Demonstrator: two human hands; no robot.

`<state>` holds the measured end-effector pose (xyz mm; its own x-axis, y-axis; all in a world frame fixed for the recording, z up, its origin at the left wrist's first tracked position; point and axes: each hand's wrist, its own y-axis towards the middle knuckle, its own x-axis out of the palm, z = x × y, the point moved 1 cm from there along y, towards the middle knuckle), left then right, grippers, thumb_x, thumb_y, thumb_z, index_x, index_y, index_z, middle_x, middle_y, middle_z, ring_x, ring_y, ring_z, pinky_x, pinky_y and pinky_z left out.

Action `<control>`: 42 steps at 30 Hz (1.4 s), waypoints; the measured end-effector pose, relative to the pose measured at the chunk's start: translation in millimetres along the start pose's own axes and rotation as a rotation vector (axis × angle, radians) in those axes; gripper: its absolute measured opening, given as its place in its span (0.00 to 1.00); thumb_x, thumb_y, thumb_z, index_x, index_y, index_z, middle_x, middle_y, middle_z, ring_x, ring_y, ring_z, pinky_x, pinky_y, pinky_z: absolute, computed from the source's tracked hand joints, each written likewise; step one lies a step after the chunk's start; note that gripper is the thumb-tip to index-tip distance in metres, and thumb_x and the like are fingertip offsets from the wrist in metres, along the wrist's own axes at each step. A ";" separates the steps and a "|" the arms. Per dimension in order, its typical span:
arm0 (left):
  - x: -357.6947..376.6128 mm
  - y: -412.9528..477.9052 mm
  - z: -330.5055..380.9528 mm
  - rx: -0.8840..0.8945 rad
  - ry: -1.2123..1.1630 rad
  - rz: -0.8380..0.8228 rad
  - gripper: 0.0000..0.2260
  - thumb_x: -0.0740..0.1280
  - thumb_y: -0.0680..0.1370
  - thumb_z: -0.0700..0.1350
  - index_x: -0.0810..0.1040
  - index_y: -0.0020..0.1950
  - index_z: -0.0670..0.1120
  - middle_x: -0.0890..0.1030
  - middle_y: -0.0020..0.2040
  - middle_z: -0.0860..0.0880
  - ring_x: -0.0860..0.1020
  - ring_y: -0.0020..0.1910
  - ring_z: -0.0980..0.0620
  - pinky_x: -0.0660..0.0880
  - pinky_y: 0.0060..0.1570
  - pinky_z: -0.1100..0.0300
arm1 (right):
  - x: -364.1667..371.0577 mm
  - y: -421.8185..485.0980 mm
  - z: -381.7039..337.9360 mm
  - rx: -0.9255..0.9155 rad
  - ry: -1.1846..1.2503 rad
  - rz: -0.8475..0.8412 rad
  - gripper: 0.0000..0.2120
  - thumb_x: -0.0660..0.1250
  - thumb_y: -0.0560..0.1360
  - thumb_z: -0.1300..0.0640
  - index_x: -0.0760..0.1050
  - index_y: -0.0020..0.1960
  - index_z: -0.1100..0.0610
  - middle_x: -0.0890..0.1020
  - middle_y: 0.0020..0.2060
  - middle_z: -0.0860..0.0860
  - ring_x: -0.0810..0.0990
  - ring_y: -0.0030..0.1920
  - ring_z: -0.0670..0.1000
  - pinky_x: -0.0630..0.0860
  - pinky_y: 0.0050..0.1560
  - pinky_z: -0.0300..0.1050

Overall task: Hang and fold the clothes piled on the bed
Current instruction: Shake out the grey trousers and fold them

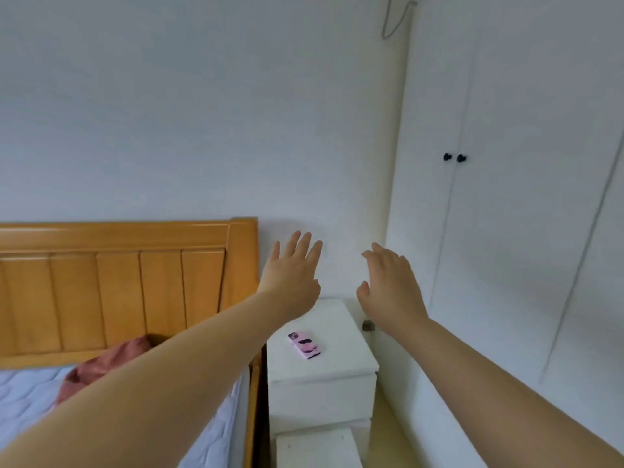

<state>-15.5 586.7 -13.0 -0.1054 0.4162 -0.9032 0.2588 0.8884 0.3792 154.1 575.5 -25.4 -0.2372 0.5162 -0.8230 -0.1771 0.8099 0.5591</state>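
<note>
While both hands hover empty: task barely started, if at all.

Left hand point(291, 276) and right hand point(388, 285) stretched forward over nightstand point(341, 363), fingers point(297, 243) straight and spread, gripping nothing. One reddish garment point(98, 366) bunched on bed point(27, 393) by wooden headboard point(118, 285), unfolded; rest of pile, if any, out of view. Wardrobe point(506, 204) doors closed, knobs untouched. Pink phone point(305, 345) flat on nightstand. Nothing seen hung or folded; judged: picking up, folding, hanging all left.

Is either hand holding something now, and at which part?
Nothing is held. The left hand and the right hand are both open, fingers straight, raised in the air.
</note>
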 end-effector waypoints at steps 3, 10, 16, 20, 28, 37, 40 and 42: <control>78.3 -45.5 -26.8 -0.072 -0.002 -0.064 0.30 0.54 0.82 0.50 0.41 0.78 0.48 0.41 0.79 0.46 0.38 0.77 0.46 0.43 0.74 0.45 | 85.9 -26.4 -36.2 -0.082 0.041 -0.052 0.24 0.58 0.76 0.59 0.63 0.71 0.59 0.62 0.73 0.56 0.61 0.73 0.55 0.57 0.73 0.53; 236.1 -167.9 -88.9 -0.185 -0.002 -0.185 0.31 0.57 0.81 0.48 0.43 0.78 0.48 0.42 0.79 0.47 0.40 0.77 0.46 0.46 0.74 0.44 | 264.2 -104.5 -138.9 -0.175 0.130 -0.166 0.23 0.61 0.76 0.57 0.64 0.70 0.59 0.64 0.72 0.55 0.63 0.72 0.55 0.59 0.72 0.56; 305.0 -293.1 -151.0 -0.305 -0.064 -0.272 0.32 0.59 0.79 0.48 0.46 0.78 0.46 0.44 0.79 0.47 0.42 0.77 0.46 0.48 0.74 0.45 | 342.6 -176.6 -240.2 -0.189 0.198 -0.353 0.25 0.61 0.75 0.58 0.62 0.71 0.59 0.60 0.74 0.57 0.61 0.72 0.56 0.58 0.69 0.52; 333.3 -365.1 -187.5 -0.391 -0.097 -0.375 0.33 0.59 0.79 0.47 0.43 0.78 0.47 0.41 0.78 0.47 0.40 0.77 0.46 0.45 0.75 0.44 | 367.4 -218.1 -295.2 -0.204 0.179 -0.456 0.28 0.61 0.76 0.56 0.57 0.74 0.60 0.57 0.75 0.58 0.58 0.74 0.56 0.58 0.71 0.53; 390.2 -487.7 -247.7 -0.616 -0.162 -0.494 0.31 0.59 0.79 0.46 0.48 0.78 0.53 0.40 0.78 0.46 0.39 0.77 0.44 0.46 0.74 0.43 | 416.2 -289.4 -372.3 -0.184 0.160 -0.614 0.31 0.63 0.76 0.54 0.54 0.74 0.60 0.57 0.75 0.58 0.59 0.73 0.57 0.58 0.72 0.54; 456.8 -605.9 -307.5 -1.103 -0.286 -0.840 0.21 0.57 0.80 0.48 0.65 0.73 0.59 0.35 0.78 0.47 0.34 0.75 0.41 0.45 0.72 0.38 | 449.0 -338.0 -448.9 -0.202 0.219 -0.748 0.29 0.62 0.77 0.55 0.55 0.73 0.61 0.58 0.73 0.58 0.61 0.72 0.57 0.61 0.70 0.52; 469.2 -617.1 -316.5 -1.113 -0.292 -0.842 0.23 0.56 0.79 0.47 0.60 0.76 0.54 0.36 0.78 0.48 0.36 0.76 0.43 0.46 0.73 0.40 | 452.7 -352.6 -463.3 -0.242 0.256 -0.770 0.30 0.62 0.77 0.56 0.53 0.74 0.60 0.56 0.75 0.58 0.59 0.73 0.57 0.60 0.71 0.50; 474.1 -620.4 -323.2 -1.158 -0.340 -0.823 0.26 0.56 0.78 0.45 0.57 0.76 0.49 0.43 0.79 0.51 0.42 0.77 0.46 0.49 0.73 0.43 | 453.5 -360.3 -463.1 -0.274 0.287 -0.775 0.32 0.62 0.77 0.57 0.52 0.75 0.60 0.54 0.76 0.57 0.58 0.74 0.57 0.59 0.72 0.49</control>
<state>-536.3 295.5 -611.3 0.4307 -0.1949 -0.8812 -0.6801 0.5717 -0.4589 -332.0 388.8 -553.4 -0.1799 -0.2726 -0.9451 -0.6030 0.7897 -0.1130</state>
